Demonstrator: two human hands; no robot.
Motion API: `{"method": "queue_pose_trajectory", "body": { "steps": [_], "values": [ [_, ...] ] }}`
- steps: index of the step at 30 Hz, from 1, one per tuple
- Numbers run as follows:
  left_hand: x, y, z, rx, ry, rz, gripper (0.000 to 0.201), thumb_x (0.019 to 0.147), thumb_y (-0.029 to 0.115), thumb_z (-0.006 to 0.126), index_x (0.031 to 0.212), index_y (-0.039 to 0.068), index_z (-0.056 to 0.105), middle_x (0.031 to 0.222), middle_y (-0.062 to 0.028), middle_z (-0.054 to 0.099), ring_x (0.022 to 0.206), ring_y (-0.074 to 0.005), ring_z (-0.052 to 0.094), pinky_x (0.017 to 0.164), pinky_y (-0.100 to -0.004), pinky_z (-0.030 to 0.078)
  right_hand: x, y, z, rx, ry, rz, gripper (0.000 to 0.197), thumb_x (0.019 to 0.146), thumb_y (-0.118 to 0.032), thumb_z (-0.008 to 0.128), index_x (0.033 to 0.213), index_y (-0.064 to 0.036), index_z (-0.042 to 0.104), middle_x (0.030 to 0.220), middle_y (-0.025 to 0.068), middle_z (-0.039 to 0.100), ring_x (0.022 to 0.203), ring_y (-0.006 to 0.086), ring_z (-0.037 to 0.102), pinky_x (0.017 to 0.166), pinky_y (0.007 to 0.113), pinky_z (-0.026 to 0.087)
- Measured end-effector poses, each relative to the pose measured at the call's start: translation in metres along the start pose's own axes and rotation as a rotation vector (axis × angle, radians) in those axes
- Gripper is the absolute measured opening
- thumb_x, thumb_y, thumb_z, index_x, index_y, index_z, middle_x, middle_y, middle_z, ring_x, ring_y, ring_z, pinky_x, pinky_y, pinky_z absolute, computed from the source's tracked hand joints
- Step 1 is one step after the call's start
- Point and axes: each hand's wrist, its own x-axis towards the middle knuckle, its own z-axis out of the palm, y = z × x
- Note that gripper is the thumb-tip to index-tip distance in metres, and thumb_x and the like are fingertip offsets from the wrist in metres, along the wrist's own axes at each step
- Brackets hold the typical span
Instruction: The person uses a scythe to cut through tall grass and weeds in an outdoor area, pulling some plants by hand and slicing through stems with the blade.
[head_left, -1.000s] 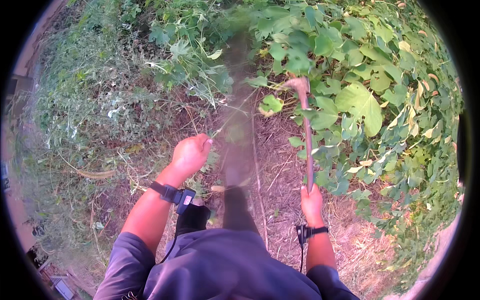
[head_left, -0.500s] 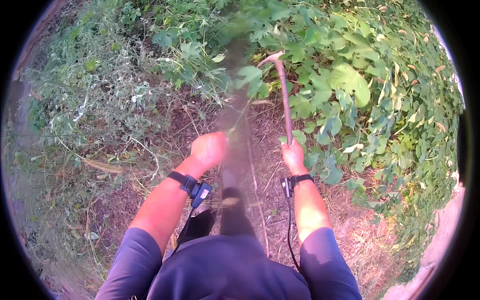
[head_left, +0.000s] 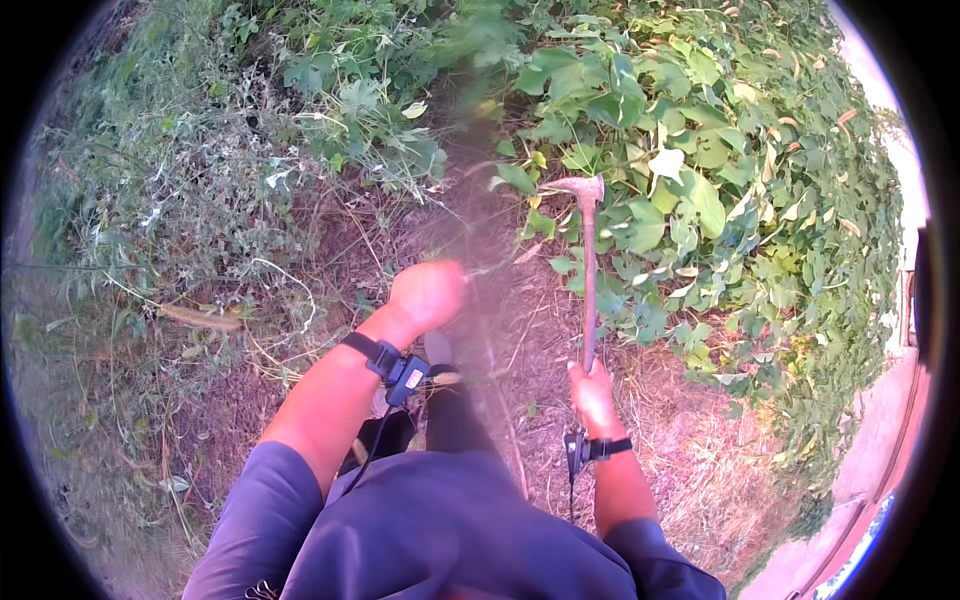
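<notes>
Weeds and a broad-leaved vine (head_left: 690,190) fill the upper part of the head view, with bare brown soil (head_left: 540,330) in the middle. Compared with a second ago, the hoe (head_left: 588,270) has swung in from the right: its wooden shaft now stands nearly upright in the picture, and its metal head sits at the edge of the vine leaves, just above the soil. The right hand (head_left: 592,392) is curled tight round the lower end of the shaft. The left hand (head_left: 428,293) has drifted toward the centre and is balled into a fist round a blurred, thin stalk (head_left: 478,250); the blur suggests a fast pull. Judging by that, the weeding has shifted to the vine's near border.
</notes>
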Motion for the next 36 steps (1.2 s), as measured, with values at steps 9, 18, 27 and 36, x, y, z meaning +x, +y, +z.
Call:
{"method": "queue_pose_trajectory", "body": {
  "steps": [9,18,27,36],
  "values": [
    [-0.148,-0.065,-0.095,-0.158,0.071,-0.11,0.031,0.095,0.033,0.052,0.1,0.003,0.062,0.086,-0.0211,0.066,0.083,-0.0413,0.063,0.074,-0.0475,0.049,-0.109,0.052,-0.043,-0.068,0.061,-0.227,0.022,0.088,-0.022,0.067,0.091,-0.0024,0.057,0.066,0.0016,0.056,0.059,0.0108,0.052,0.054,0.031,0.044],
    [-0.475,-0.137,-0.253,-0.551,0.977,-0.52,0.021,0.101,0.024,0.052,0.109,0.007,0.062,0.07,0.0083,0.051,0.059,0.0011,0.039,0.053,-0.0175,0.033,-0.116,-0.089,-0.01,0.252,-0.117,-0.446,0.022,0.093,-0.022,0.062,0.087,-0.0098,0.046,0.056,-0.0053,0.042,0.039,0.0063,0.04,0.035,0.024,0.034],
    [-1.026,-0.265,-0.228,-0.577,1.883,-0.468,0.036,0.101,0.009,0.047,0.135,-0.001,0.048,0.103,-0.0044,0.056,0.08,-0.011,0.054,0.082,-0.0238,0.048,-0.127,-0.162,0.051,0.316,-0.346,-0.568,0.021,0.095,-0.023,0.061,0.093,-0.0091,0.045,0.061,-0.004,0.042,0.043,0.0066,0.04,0.038,0.023,0.036],
    [-0.87,-0.195,-0.178,-0.846,1.858,-0.517,0.031,0.101,0.021,0.052,0.125,0.0,0.055,0.076,0.0038,0.046,0.067,-0.0061,0.044,0.072,-0.0234,0.044,-0.166,-0.109,0.065,0.287,-0.417,-0.549,0.024,0.093,-0.024,0.063,0.089,-0.0092,0.045,0.059,-0.0043,0.041,0.042,0.0064,0.041,0.036,0.024,0.037]
  ]
}}
